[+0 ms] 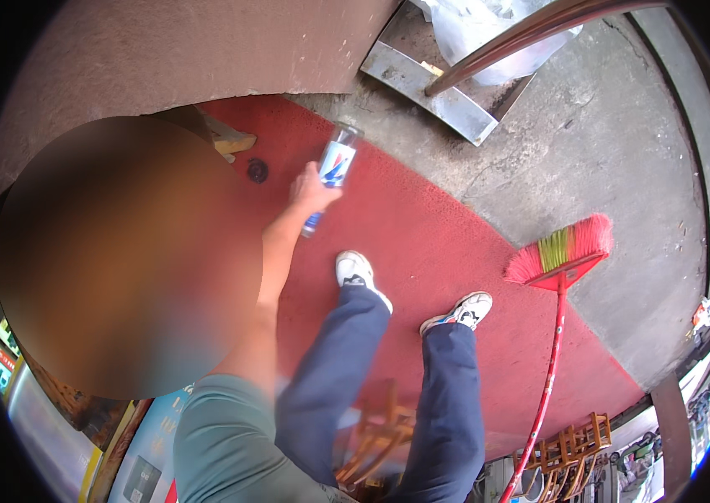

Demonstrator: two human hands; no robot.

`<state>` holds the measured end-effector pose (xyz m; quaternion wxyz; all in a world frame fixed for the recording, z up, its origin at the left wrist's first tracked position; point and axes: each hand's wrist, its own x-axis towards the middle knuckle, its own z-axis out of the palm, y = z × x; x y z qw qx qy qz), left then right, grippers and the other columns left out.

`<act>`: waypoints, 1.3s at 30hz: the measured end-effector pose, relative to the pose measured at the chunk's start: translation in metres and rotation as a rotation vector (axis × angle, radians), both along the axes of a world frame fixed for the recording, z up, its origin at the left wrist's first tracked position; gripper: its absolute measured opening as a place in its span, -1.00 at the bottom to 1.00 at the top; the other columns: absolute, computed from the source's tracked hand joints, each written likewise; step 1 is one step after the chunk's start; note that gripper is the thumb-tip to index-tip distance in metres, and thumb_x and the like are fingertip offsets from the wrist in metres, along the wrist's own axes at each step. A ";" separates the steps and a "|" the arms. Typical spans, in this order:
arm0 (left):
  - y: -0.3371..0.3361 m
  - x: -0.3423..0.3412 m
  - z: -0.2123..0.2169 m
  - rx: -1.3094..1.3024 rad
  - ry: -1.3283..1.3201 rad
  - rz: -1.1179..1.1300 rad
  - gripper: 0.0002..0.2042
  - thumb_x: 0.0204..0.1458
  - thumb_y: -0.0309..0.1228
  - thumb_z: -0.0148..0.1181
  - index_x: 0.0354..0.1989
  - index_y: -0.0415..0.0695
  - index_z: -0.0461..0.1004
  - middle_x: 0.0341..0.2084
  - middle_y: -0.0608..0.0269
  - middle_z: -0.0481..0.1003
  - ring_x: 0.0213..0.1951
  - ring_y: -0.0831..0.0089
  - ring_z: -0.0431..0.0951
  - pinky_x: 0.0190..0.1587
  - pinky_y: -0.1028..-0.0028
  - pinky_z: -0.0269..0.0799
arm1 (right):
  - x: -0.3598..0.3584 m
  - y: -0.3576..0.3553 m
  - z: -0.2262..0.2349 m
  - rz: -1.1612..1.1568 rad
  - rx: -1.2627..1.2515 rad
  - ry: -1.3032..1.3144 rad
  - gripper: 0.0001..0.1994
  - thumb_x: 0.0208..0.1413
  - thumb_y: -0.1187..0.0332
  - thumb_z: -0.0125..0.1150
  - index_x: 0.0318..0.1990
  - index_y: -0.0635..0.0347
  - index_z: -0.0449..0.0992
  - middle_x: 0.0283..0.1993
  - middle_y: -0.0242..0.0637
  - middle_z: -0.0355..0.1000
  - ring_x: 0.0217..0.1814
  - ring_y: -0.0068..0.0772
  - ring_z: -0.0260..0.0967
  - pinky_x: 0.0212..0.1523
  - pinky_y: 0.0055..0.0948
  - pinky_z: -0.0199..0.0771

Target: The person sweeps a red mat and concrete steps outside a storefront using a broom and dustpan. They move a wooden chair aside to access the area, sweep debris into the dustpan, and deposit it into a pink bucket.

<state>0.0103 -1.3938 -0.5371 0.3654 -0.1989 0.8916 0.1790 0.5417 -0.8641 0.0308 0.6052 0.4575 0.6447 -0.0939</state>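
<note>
My left hand (313, 189) is wrapped around a clear plastic bottle (339, 159) with a white, blue and red label. Its blue end points back toward me and its clear end points away. The bottle is held out over the red floor covering. To the right, a broom (568, 249) with pink and yellow-green bristles has its head out in front of me. The broom's red handle (547, 386) runs down past the lower edge, so its upper end is hidden. My right hand does not show.
Ahead lies a metal dustpan (455, 102) with a white plastic bag (489, 33) and a metal pole (531, 38). The red covering (422, 226) meets grey concrete (623, 151). A large blurred patch covers the left. Wooden chairs (568, 448) stand at lower right.
</note>
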 end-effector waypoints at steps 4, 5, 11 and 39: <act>0.045 -0.006 0.004 0.691 0.012 0.826 -0.47 -0.19 -0.30 0.10 -0.04 -0.23 0.08 -0.32 0.05 0.33 -0.27 0.29 0.41 -0.21 0.32 0.37 | -0.003 -0.008 -0.004 -0.076 0.044 -0.068 -0.78 -0.02 0.24 -0.01 -0.31 0.15 0.47 -0.44 -0.02 0.42 -0.31 -0.11 0.41 -0.29 -0.29 0.35; 0.046 -0.012 -0.001 1.054 -0.128 0.956 -0.61 -0.10 -0.16 -0.03 -0.21 -0.23 0.25 -0.48 0.12 0.39 -0.43 0.34 0.43 -0.26 0.36 0.38 | -0.005 -0.007 -0.005 -0.065 0.023 -0.077 -0.78 -0.02 0.24 -0.01 -0.31 0.15 0.46 -0.44 -0.02 0.42 -0.31 -0.12 0.41 -0.30 -0.29 0.35; 0.067 -0.068 0.015 1.254 -0.464 1.373 -0.52 -0.08 -0.02 -0.18 -0.30 -0.25 0.36 -0.61 0.04 0.41 -0.68 0.36 0.38 -0.37 0.25 0.37 | -0.002 -0.005 -0.007 -0.024 0.046 -0.086 -0.78 -0.01 0.22 -0.02 -0.34 0.14 0.46 -0.49 -0.06 0.41 -0.38 -0.20 0.41 -0.38 -0.31 0.36; 0.048 -0.046 -0.009 0.575 -0.278 1.510 -0.36 -0.03 0.17 -0.27 -0.14 -0.26 0.26 -0.34 -0.03 0.40 -0.35 0.10 0.43 -0.26 0.13 0.32 | -0.024 0.010 -0.022 0.042 0.040 -0.091 -0.77 -0.02 0.21 0.01 -0.45 0.20 0.44 -0.53 -0.08 0.38 -0.46 -0.19 0.36 -0.43 -0.29 0.33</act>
